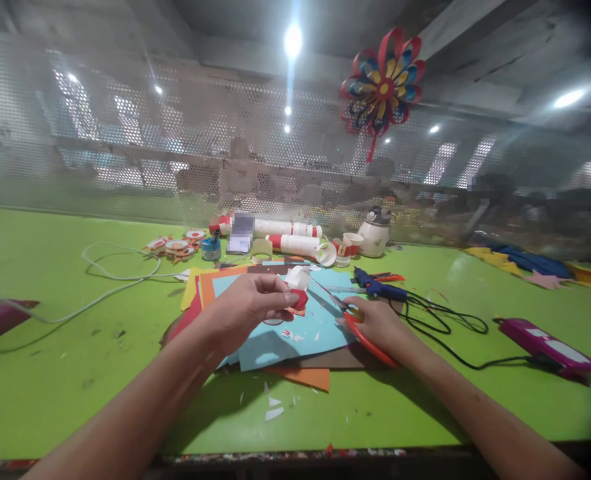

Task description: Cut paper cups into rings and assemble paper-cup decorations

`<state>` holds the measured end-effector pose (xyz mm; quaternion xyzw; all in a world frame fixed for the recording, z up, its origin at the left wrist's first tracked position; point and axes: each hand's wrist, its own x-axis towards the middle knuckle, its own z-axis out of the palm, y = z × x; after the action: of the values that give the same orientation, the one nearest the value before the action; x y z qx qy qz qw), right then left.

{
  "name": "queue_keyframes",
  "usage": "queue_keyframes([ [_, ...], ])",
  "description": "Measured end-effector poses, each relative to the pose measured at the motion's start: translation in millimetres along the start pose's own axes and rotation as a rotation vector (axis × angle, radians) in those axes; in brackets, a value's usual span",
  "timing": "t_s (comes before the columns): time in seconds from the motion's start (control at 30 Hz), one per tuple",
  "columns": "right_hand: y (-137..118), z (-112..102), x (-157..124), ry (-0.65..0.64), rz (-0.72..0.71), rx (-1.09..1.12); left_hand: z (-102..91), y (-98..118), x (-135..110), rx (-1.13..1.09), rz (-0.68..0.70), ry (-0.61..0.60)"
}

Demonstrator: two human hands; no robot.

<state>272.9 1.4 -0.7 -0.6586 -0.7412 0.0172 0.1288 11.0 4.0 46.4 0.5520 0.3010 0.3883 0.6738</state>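
Note:
My left hand [248,303] is closed in a pinch on a small red and white paper piece [298,287], held just above a stack of coloured paper sheets [275,337]. My right hand [378,323] grips red-handled scissors [358,327]; their blades point left toward the paper piece. Both hands hover over the light blue top sheet on the green table [75,373].
A blue glue gun [375,287] with a black cable [450,333] lies right of the stack. Paper cup stacks [295,243], a tape roll [261,249] and a white jug [374,233] stand behind. Pink cases [548,343] lie at both sides. A paper pinwheel [382,83] hangs on the mesh wall.

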Motion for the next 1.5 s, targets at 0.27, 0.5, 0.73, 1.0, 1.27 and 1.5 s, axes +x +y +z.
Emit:
queue_keyframes([
  [0.27,-4.4,-4.0,-2.5,-0.060,0.010,-0.093,-0.3,0.8,1.6,0.049,0.006,0.027],
  [0.5,1.1,-14.5,5.0,-0.261,-0.087,-0.115,0.5,-0.9,3.5,0.047,-0.013,0.049],
  [0.73,-6.9,-47.8,6.8,-0.257,-0.163,-0.246,-0.5,-1.0,4.3,0.094,0.022,0.076],
  [1.0,-69.1,-59.0,6.7,-0.091,-0.256,0.743,-4.5,-6.2,9.1,0.105,0.006,0.041],
  [1.27,-75.1,-25.8,11.0,-0.175,-0.008,1.307,-6.5,-11.2,12.6,0.037,-0.074,0.057],
  [1.5,-63.3,-18.5,12.2,-0.160,0.077,1.451,-10.9,-11.9,18.4,0.197,-0.042,0.224],
])
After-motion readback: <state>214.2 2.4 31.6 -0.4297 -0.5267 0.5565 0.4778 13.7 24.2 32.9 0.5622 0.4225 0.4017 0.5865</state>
